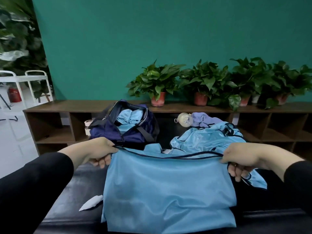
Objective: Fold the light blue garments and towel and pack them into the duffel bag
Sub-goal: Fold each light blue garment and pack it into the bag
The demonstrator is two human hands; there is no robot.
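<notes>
1. Light blue garment (168, 188): lies spread on the black worktop (81, 188) at the near centre, its lower part folded under and hanging over the near edge. A dark trim runs along its far edge.
2. Left hand (99, 152): fingers curled round the far-left corner of the garment, gripping the trimmed edge.
3. Right hand (239, 159): fingers curled round the far-right corner of the same garment, gripping it; a loose flap of the cloth hangs below this hand. The two hands are well apart, one at each corner, with the trimmed edge stretched between them.
4. Duffel bag (125, 130): dark navy, stands at the far left of the worktop, unzipped. Folded light blue cloth (130, 118) is visible inside its opening.
5. Second light blue garment (207, 139): lies crumpled at the far right of the worktop, just beyond the right hand.
6. Purple cloth (202, 119): lies beyond the crumpled garment, beside a pale bottle (184, 119) lying on its side.
7. White scrap (92, 202): lies on the worktop near the left edge of the spread garment.
8. Wooden shelf (84, 105): runs along the green wall behind the worktop and carries a row of potted plants (157, 83).
</notes>
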